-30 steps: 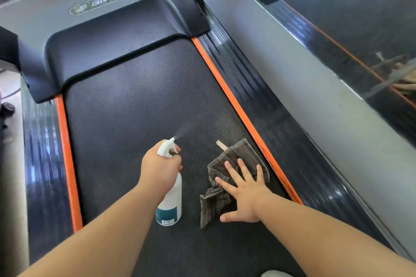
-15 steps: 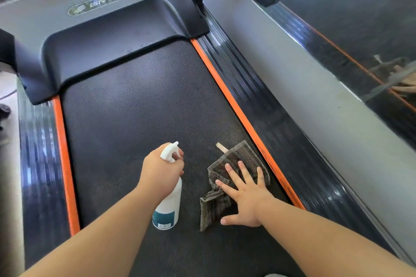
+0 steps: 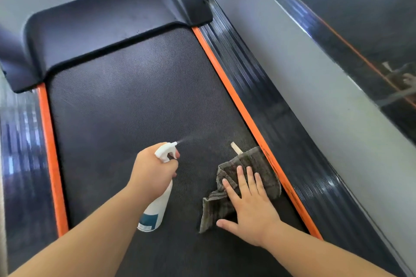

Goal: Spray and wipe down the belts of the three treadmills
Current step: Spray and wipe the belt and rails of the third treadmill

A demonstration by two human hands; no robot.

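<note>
cloth under right hand, on belt

My left hand is covering the spray bottle at its neck, my right hand is hiding the middle of the cloth, the label is showing print too small to read, and the right edge is cutting off the neighbouring belt.

We see open belt ahead up to the motor cover, only the cloth blocking its right edge.
</note>
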